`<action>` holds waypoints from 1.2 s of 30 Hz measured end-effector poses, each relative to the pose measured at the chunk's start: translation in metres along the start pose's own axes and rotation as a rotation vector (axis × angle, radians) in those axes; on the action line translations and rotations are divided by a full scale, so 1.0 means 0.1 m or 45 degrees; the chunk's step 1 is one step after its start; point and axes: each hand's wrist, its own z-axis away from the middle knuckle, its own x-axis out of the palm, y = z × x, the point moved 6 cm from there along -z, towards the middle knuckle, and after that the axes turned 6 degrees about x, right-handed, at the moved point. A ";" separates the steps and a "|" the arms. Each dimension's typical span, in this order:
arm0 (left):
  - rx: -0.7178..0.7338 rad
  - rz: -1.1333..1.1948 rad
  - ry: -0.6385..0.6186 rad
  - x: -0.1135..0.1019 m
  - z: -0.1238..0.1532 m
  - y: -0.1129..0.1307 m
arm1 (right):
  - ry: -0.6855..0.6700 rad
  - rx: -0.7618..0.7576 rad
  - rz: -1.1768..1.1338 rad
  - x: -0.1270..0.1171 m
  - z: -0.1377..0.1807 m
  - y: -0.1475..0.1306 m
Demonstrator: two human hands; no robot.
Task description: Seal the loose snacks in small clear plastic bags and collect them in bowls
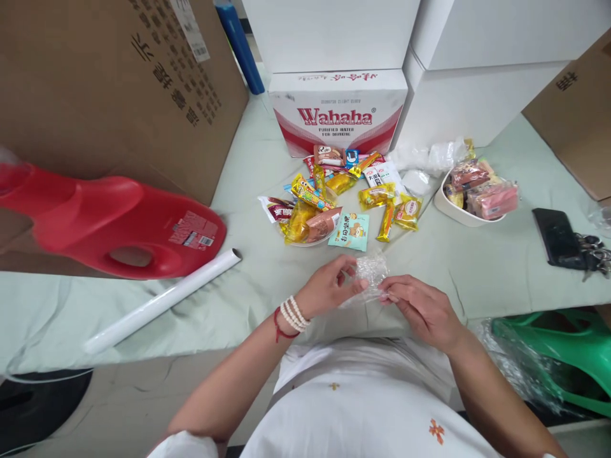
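Observation:
My left hand [330, 286], with a beaded bracelet at the wrist, is closed round one side of a small bundle of clear bubble wrap [372, 270]. On the other side, the fingertips of my right hand [424, 308] pinch its edge. Whether anything lies inside the wrap, I cannot tell. Just beyond my left hand is a pale green snack packet [351, 232]. Behind it, a heap of wrapped snacks spreads over the cloth, partly in a clear bowl [305, 243]. To the right, a white bowl [461, 208] holds more packaged snacks.
A red jug [109, 222] lies at the left beside a white tube [165, 302]. A Wahaha carton [338, 117] stands at the back among white boxes. A black phone [557, 236] and keys [594, 251] rest at the right. A green plastic stool [563, 350] is below the table edge.

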 end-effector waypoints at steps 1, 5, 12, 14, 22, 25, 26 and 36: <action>0.027 -0.023 -0.042 0.04 -0.04 0.02 | -0.006 -0.033 0.057 0.00 -0.01 -0.02; 0.068 0.124 0.072 0.03 -0.11 0.01 | 0.076 -0.074 0.240 -0.09 0.03 -0.02; 0.006 0.108 0.372 -0.23 0.06 -0.24 | 0.187 0.068 0.340 -0.27 0.35 0.14; 0.070 0.091 0.579 -0.36 0.13 -0.27 | 0.169 0.112 0.324 -0.28 0.46 0.19; 0.424 0.553 0.628 -0.35 0.34 -0.13 | 0.044 0.744 -0.226 -0.23 0.63 0.66; 0.441 0.527 0.428 -0.16 0.42 -0.06 | 0.029 1.016 -0.369 0.04 0.41 0.80; 0.446 0.509 0.400 -0.12 0.47 -0.06 | -0.009 1.079 -0.423 0.15 0.32 0.83; 0.014 -0.010 0.709 -0.57 1.16 -0.56 | 0.324 0.774 -0.170 0.09 -0.03 0.77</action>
